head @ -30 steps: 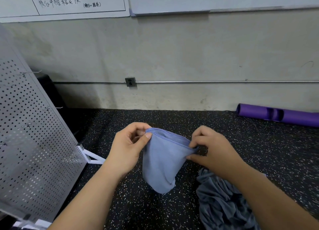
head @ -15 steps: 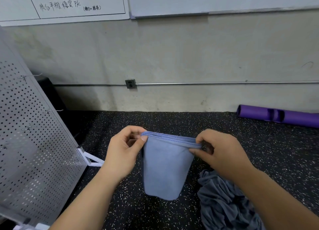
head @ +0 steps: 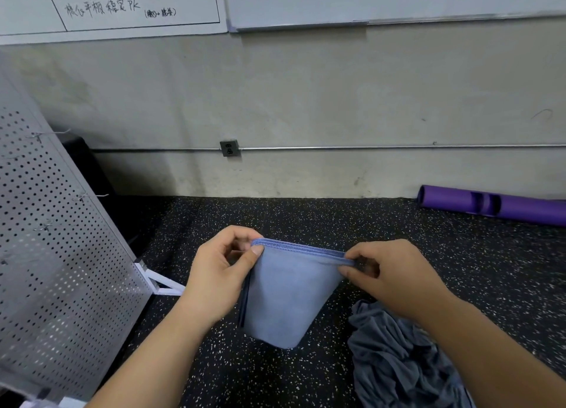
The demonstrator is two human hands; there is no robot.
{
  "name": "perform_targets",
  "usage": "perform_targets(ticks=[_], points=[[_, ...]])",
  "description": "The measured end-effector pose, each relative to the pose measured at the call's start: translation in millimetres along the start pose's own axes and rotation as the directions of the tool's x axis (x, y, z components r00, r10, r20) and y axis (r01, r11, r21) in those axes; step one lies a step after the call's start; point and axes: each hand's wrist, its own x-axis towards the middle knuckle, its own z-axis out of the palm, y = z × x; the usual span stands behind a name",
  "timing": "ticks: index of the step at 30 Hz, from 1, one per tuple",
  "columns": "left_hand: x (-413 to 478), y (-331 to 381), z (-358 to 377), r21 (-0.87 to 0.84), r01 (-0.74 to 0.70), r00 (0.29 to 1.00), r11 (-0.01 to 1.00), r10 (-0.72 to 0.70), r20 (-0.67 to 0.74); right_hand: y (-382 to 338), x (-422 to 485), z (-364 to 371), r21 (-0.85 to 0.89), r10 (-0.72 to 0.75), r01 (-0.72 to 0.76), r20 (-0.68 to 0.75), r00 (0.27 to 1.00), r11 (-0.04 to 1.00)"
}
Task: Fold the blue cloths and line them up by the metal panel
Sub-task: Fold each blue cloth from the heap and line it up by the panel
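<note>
A light blue cloth (head: 288, 297), folded over, hangs above the dark speckled floor between my hands. My left hand (head: 219, 273) pinches its upper left corner with thumb and fingers. My right hand (head: 389, 273) pinches the upper right corner, and the stitched top edge runs taut between them. A crumpled heap of darker blue-grey cloths (head: 398, 355) lies on the floor under my right forearm. The perforated metal panel (head: 58, 254) leans at the left on a white bracket (head: 159, 282).
The speckled black floor (head: 306, 217) runs back to a concrete wall with a conduit pipe and outlet box (head: 229, 148). A purple roller (head: 490, 204) lies along the wall at the right. Whiteboards hang above.
The hands drew apart and pulled the cloth's top edge straight. The hanging cloth smoothed out from a slack, pointed shape into a flat folded panel.
</note>
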Motion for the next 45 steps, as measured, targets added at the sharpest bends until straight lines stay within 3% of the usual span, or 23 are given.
perform_targets(ticks=[5,11,22,32,45], points=[[-2,4,2,-0.014,-0.01,1.0,1.0,0.01,0.002,-8,1,2,0.153,0.193,-0.196,0.034,0.981,0.969],[-6,9,8,-0.007,-0.031,0.998,1.0,0.031,0.045,-8,1,10,0.356,0.298,-0.316,0.105,0.949,0.879],[-9,10,14,0.039,-0.071,0.994,0.997,0.068,0.086,-7,4,18,0.126,0.349,-0.349,0.02,0.937,0.929],[-9,9,17,0.062,-0.086,0.993,0.994,0.081,0.084,-11,7,21,-0.005,0.394,-0.395,0.074,0.916,0.919],[-2,-3,11,0.103,0.018,0.999,0.995,-0.022,0.039,-3,4,7,0.195,0.288,-0.286,0.021,0.958,0.938]])
